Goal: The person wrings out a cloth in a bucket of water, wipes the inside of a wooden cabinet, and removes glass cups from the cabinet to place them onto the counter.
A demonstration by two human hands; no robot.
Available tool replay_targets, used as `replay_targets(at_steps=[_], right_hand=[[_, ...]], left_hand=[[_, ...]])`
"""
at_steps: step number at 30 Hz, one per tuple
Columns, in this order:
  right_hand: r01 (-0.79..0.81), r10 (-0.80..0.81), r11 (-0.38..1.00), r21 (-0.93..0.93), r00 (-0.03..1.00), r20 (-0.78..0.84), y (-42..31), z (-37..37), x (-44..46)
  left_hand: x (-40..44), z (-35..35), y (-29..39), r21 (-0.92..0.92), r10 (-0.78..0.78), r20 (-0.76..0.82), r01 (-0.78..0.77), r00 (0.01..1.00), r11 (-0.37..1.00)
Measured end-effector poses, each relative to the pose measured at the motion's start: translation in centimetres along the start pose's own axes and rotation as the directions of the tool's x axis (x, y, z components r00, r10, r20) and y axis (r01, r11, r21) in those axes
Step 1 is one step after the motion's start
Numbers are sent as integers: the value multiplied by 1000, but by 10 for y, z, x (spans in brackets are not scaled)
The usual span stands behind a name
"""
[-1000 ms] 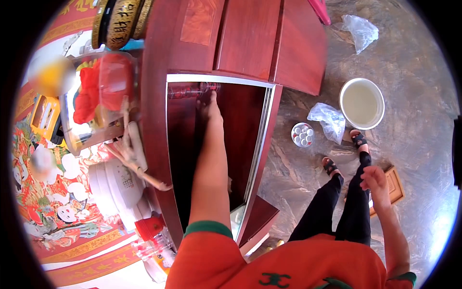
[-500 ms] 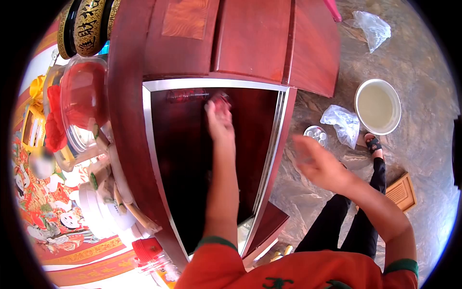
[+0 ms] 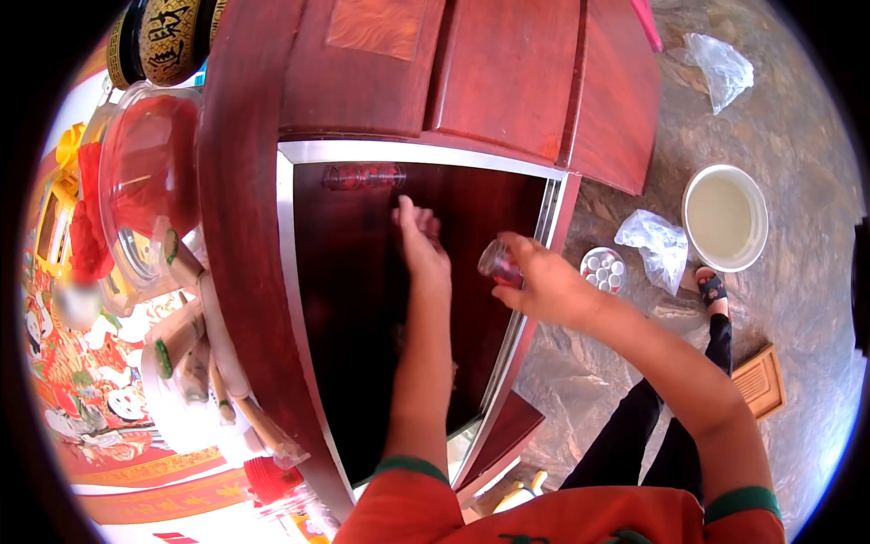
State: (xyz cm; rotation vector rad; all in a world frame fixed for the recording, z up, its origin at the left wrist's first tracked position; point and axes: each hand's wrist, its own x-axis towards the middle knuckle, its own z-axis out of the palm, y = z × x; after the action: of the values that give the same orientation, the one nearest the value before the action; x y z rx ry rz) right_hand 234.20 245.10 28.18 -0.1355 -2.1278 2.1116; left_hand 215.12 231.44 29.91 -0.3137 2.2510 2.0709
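My right hand grips a small clear drinking glass over the front edge of the dark red wooden cabinet. The glass is tilted, its end pointing left, with a reddish tint showing through it. Inside the cabinet's metal-framed opening, my left hand has its fingers loosely bent and apart, with nothing visible in them. Just beyond its fingertips, a row of clear glasses stands along the cabinet's far inner side. Dark shadow hides much of the cabinet's interior.
On the floor to the right are a round tray of small glasses, plastic bags, a white basin of cloudy water and a wooden panel. A lidded clear container and wrapped rolls sit on the cabinet top.
The glass that was in my left hand is now in my right hand. My right hand has moved left to the cabinet opening, and my left hand has drawn back slightly.
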Motion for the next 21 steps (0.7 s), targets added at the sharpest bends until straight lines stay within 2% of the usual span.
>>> replay_targets(at_steps=[1, 3, 5, 7, 11, 12, 13, 14, 21], right_hand=[[34, -33, 999, 19, 999, -8, 2, 4, -1], [103, -101, 993, 53, 994, -30, 5, 9, -2], [73, -73, 993, 96, 997, -13, 1, 8, 0], [91, -88, 985, 149, 996, -25, 4, 8, 3], [99, -93, 978, 186, 995, -43, 8, 8, 4], [82, -78, 975, 207, 997, -28, 7, 5, 2], [81, -77, 974, 213, 997, -27, 8, 4, 1], [80, -77, 972, 219, 997, -26, 9, 2, -1], [5, -16, 972, 236, 999, 43, 4, -17, -6]], left_hand=[[8, 15, 6, 161, 187, -156, -162, 970, 974], [62, 18, 2, 292, 297, -395, -188, 869, 938], [87, 24, 3, 341, 392, -492, -243, 777, 908], [91, 36, 12, 542, 435, -569, -79, 698, 836], [151, 28, -3, 503, 506, -578, -209, 640, 839], [160, 28, -5, 528, 537, -603, -210, 589, 823], [178, 23, -8, 471, 559, -645, -305, 521, 828], [193, 17, -13, 461, 555, -669, -310, 494, 832], [204, 25, -12, 398, 515, -681, -327, 520, 857]])
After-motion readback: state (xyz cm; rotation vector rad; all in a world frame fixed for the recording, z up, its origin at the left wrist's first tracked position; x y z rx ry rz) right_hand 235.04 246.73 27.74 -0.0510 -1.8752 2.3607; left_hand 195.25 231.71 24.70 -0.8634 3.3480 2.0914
